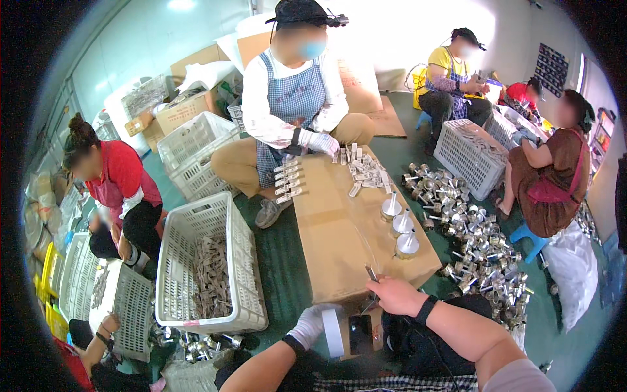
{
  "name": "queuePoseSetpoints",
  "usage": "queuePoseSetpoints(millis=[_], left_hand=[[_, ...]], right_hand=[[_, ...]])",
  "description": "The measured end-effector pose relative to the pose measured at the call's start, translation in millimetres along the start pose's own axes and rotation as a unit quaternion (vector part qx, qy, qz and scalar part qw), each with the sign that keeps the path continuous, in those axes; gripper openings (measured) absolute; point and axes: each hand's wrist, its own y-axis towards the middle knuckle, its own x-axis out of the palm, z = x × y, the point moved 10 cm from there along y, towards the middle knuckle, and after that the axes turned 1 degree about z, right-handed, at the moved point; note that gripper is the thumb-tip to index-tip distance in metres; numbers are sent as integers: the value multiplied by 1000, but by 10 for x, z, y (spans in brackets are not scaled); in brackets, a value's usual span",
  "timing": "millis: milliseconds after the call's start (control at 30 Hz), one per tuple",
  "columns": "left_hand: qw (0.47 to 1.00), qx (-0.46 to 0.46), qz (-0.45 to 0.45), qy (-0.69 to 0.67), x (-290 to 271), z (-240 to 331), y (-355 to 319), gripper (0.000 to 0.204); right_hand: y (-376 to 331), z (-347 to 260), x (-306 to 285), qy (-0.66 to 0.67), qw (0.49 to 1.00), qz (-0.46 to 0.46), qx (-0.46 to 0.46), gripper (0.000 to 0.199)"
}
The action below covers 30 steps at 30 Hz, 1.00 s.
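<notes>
My left hand (315,326), in a white glove, closes around the side of a white roll (333,333) that looks like tape, just below the near edge of a cardboard box (339,255). My bare right hand (397,295) is closed on a slim metal tool (371,272) over the box's near edge; its full shape is hidden by the fingers. Beyond it on the box, three round metal pieces with upright white stems (402,223) stand in a row. At the far side lie a pile of flat metal clips (368,171) and a neat row of clips (287,180).
A dark phone-like rectangle (360,333) lies near my lap. Left stands a white crate (245,281) with clips inside. Right, many metal pieces (483,255) cover the floor beside a white sack (571,271). A co-worker's gloved hand (321,143) touches the far box edge; other people sit around.
</notes>
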Motion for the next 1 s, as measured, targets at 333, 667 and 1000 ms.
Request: queuePoseSetpoints(millis=[333,667,1000], left_hand=[[998,16,-8,53,41,2,-6,28],[950,148,-29,273,257,313,-347,25],[991,-7,63,121,93,190,-684,40]], right_hand=[[-5,49,-9,13,999,35,5,29],[62,50,96,31,996,77,-33,25],[83,-58,113,27,998,51,-36,32]])
